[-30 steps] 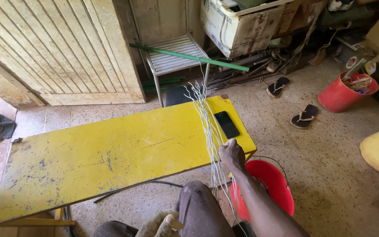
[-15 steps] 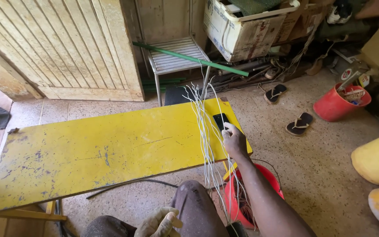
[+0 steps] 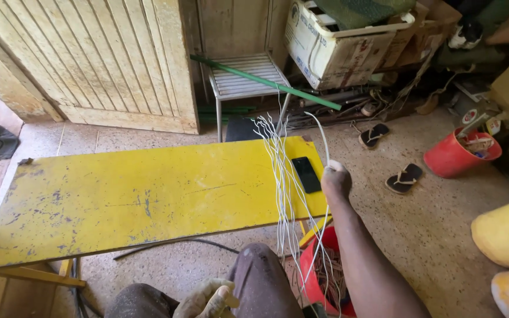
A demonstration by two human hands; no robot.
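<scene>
Wires, thin and pale, stand in a loose bundle across the right end of the yellow table, their free tips fanning out above its far edge and their lower lengths hanging past the near edge toward the red bucket by the person's knee. One strand has been lifted clear of the others: a second ago the right hand was low, near the bucket and the table's near corner; half a second ago it was over the table's right edge; now it sits higher and further forward, just right of the black phone, with a single wire arcing up out of the fist. That reads as one wire being separated from the bundle, while the rest stay draped where they were.

The right arm reaches forward from the lower right, forearm nearly straight, wrist turned so the back of the hand faces the camera. The fingers are curled into a closed fist around that one wire; the grip itself is hidden behind the knuckles. The left hand rests low by the thigh at the bottom edge, fingers bent loosely; whether it has hold of anything cannot be told.

Beyond the table stand a small slatted metal stool, a green pole, a second red bucket and sandals on the floor
</scene>
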